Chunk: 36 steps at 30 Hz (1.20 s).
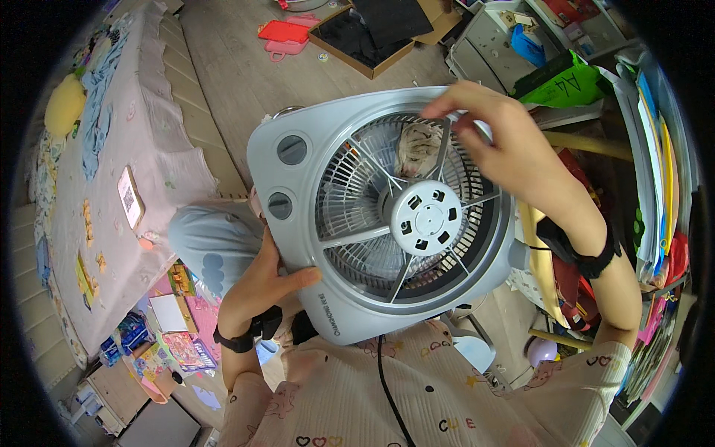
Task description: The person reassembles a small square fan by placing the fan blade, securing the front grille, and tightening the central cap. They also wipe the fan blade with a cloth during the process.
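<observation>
A grey-blue box fan (pixel 298 223) with two dark knobs lies tilted across my lap, its round opening facing up. Thin spokes and a slotted round hub (pixel 426 218) cross the opening above clear blades. My left hand (pixel 261 287) grips the lower left edge, its thumb on the front face and its other fingers hidden behind. Over the upper right of the opening hovers my right hand (pixel 499 138), fingers bent and apart, close to a spoke and the rim. A crumpled, stained whitish cloth (pixel 418 149) is inside the housing, beside those fingers but apart from them.
A bed with a pink cover (pixel 149 149) is on the left, holding a phone (pixel 130 196). An open cardboard box (pixel 365 45) and a red dustpan-like piece (pixel 284 32) lie on the floor ahead. Folders (pixel 663 171) crowd the right. A black cord (pixel 387 387) hangs below the fan.
</observation>
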Each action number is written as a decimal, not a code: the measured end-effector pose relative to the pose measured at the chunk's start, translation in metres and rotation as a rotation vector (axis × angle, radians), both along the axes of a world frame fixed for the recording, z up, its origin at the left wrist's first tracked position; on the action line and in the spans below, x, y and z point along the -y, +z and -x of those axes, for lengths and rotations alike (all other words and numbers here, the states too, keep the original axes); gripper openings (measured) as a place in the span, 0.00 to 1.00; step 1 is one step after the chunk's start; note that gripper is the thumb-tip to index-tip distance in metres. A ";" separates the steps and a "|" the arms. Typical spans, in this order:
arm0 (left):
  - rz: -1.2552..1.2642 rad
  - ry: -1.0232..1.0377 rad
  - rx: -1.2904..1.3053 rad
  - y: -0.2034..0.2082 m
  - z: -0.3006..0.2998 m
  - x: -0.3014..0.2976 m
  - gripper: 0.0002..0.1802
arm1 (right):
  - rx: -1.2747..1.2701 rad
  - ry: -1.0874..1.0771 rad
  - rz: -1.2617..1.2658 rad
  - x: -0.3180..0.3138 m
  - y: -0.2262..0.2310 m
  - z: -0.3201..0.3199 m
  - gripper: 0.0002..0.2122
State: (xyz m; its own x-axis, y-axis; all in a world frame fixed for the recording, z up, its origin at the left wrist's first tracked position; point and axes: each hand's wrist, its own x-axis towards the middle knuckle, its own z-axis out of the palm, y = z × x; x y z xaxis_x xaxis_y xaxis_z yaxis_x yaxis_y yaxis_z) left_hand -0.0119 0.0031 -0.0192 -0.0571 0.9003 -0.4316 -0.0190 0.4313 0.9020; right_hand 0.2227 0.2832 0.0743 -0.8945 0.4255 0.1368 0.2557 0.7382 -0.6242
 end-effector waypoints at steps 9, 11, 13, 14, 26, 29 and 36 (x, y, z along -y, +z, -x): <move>-0.001 -0.014 -0.072 0.001 0.001 0.005 0.60 | 0.930 0.298 -0.354 0.005 -0.035 0.055 0.08; -0.018 -0.053 -0.094 0.001 0.003 0.004 0.60 | 0.944 0.359 -0.348 0.003 -0.039 0.059 0.09; 0.009 -0.055 -0.050 0.002 0.004 0.003 0.60 | 1.000 0.344 -0.286 -0.001 -0.043 0.060 0.09; -0.030 -0.062 -0.053 0.003 0.004 0.003 0.60 | 0.985 0.365 -0.297 -0.003 -0.045 0.060 0.09; -0.027 -0.030 -0.086 -0.003 0.003 0.007 0.60 | 0.480 0.503 -0.101 -0.012 -0.073 0.063 0.19; 0.001 -0.003 -0.042 -0.002 0.003 0.009 0.61 | 0.502 0.482 -0.018 -0.014 -0.077 0.066 0.23; -0.011 -0.032 -0.039 0.002 0.003 0.010 0.61 | 0.502 0.541 0.106 -0.019 -0.073 0.067 0.26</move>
